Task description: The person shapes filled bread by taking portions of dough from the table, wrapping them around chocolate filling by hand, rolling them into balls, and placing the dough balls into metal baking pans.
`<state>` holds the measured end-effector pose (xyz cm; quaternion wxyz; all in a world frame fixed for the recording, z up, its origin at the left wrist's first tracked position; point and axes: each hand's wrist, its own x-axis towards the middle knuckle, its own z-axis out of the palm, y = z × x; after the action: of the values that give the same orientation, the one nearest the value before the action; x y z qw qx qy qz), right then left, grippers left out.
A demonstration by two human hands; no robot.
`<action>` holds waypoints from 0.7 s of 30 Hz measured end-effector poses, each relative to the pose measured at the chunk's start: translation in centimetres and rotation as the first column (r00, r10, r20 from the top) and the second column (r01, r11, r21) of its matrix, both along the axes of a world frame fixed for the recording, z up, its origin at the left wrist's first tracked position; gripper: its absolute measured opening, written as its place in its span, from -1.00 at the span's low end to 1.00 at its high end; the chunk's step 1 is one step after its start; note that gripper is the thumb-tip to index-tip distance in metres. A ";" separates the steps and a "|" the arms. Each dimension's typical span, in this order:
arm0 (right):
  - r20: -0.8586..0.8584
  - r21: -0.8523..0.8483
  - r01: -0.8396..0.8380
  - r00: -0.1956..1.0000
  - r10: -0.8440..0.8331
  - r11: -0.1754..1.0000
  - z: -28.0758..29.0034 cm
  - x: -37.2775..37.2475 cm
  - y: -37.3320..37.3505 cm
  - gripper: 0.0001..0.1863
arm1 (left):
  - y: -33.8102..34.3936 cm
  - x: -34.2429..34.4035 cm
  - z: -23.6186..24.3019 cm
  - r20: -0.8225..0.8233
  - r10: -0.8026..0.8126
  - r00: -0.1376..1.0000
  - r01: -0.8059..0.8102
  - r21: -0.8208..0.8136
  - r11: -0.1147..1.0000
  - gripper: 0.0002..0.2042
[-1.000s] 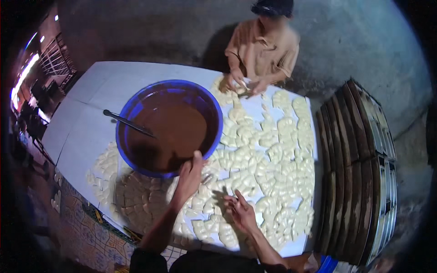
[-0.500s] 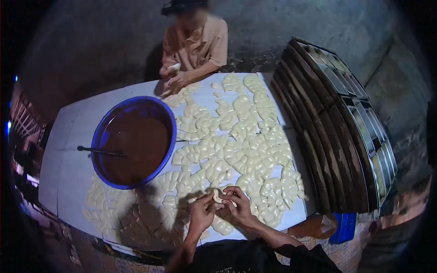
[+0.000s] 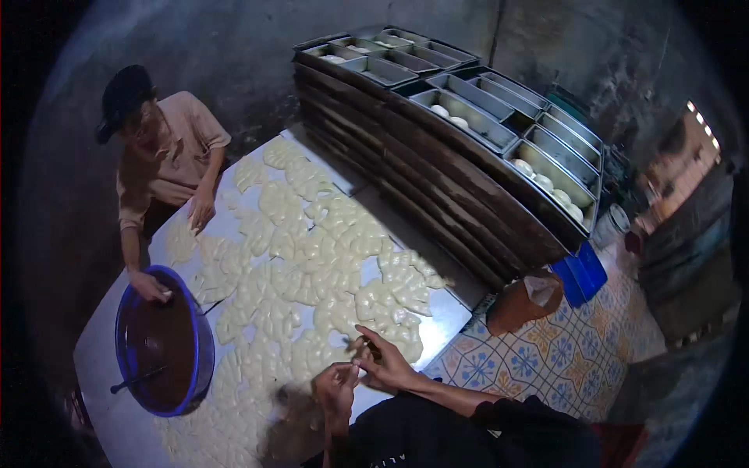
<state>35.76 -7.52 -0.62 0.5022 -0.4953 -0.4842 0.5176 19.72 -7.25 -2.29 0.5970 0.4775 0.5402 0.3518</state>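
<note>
Left hand (image 3: 335, 388) and right hand (image 3: 384, 360): fingers pinched together on a small dough piece (image 3: 355, 366) at the surface's (image 3: 109, 351) near edge. Blue bowl (image 3: 164, 343) placed at its left corner.

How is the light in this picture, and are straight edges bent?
Head view: dim overall, corners black; bright daylight glare at the doorway; the stacked trays curve toward the rim; the hands cast a dark shadow on the table.
</note>
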 end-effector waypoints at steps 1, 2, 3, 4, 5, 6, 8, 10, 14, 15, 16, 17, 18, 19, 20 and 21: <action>-0.001 0.005 0.040 0.999 -0.040 0.999 -2.1 1.3 -0.5 -0.44 | 0.4 1.4 0.7 -0.001 -0.040 0.999 0.040 0.005 0.999 -0.71; -0.003 -0.029 -0.085 0.996 0.085 0.996 -5.4 3.1 -1.2 -0.44 | 0.2 3.1 2.2 0.058 -0.103 0.993 0.097 0.093 0.991 -0.61; -0.012 -0.061 -0.219 0.976 0.219 0.974 -7.1 4.7 -1.8 -0.44 | 0.0 4.4 3.1 0.111 -0.159 0.981 0.137 0.182 0.974 -0.51; -0.351 -0.386 -0.420 0.890 0.290 0.822 -1.3 6.3 -2.6 -0.46 | -0.3 5.3 3.1 0.156 -0.199 0.967 0.186 0.095 0.978 -0.40; -0.391 -0.356 -0.502 0.846 0.362 0.789 -4.2 7.7 -3.7 -0.50 | -0.6 5.7 3.3 0.257 -0.304 0.917 0.310 0.020 0.951 -0.33; -0.278 -0.351 -0.397 0.909 0.310 0.848 -3.4 8.9 -4.4 -0.55 | -1.0 7.2 3.3 0.344 -0.283 0.895 0.253 0.130 0.959 -0.35; -0.032 -0.257 -0.141 0.990 0.138 0.956 -3.0 10.4 -4.9 -0.61 | -0.6 7.8 3.8 -0.058 -0.324 0.944 0.305 0.529 0.792 -0.24; 0.194 0.098 0.218 0.953 -0.234 0.971 -6.2 12.5 -4.6 -0.67 | 1.4 7.4 3.4 -0.397 -0.244 0.885 0.440 0.537 0.720 -0.15; 0.106 -0.201 0.195 0.979 -0.176 0.960 -7.9 17.2 -3.6 -0.67 | 2.8 6.2 1.2 -0.002 -0.106 0.994 0.100 0.354 0.930 -0.40; 0.118 -0.029 0.270 0.957 -0.265 0.963 -9.2 18.1 -3.6 -0.65 | 2.8 6.1 1.8 0.145 -0.075 0.987 0.034 0.268 0.963 -0.48; 0.317 0.113 0.352 0.873 -0.370 0.929 -9.8 19.4 -2.8 -0.64 | 3.0 6.1 2.0 0.285 -0.025 0.958 -0.026 0.174 0.984 -0.55; 0.483 0.269 0.395 0.734 -0.478 0.878 -10.2 20.8 -1.8 -0.62 | 3.1 5.9 1.3 0.281 -0.029 0.959 -0.021 0.174 0.984 -0.55; 0.475 0.272 0.389 0.741 -0.474 0.880 -9.3 21.1 0.0 -0.62 | 3.2 5.3 0.2 0.250 -0.031 0.968 -0.017 0.188 0.982 -0.58; 0.558 0.191 0.460 0.676 -0.482 0.867 -7.9 20.9 1.7 -0.62 | 3.1 4.9 -0.5 0.220 -0.035 0.975 -0.010 0.197 0.980 -0.60; 0.639 0.117 0.533 0.606 -0.475 0.838 -6.9 21.0 2.8 -0.63 | 2.9 5.9 0.2 0.181 -0.044 0.982 -0.010 0.285 0.958 -0.69; 0.635 0.121 0.534 0.606 -0.479 0.837 -6.7 21.3 3.4 -0.63 | 3.1 6.3 0.4 0.180 -0.046 0.983 -0.009 0.290 0.957 -0.69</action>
<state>57.08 -4.11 -7.33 0.4103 -0.7777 -0.4443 0.1715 26.02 -4.14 -1.91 0.5714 0.5301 0.4206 0.4644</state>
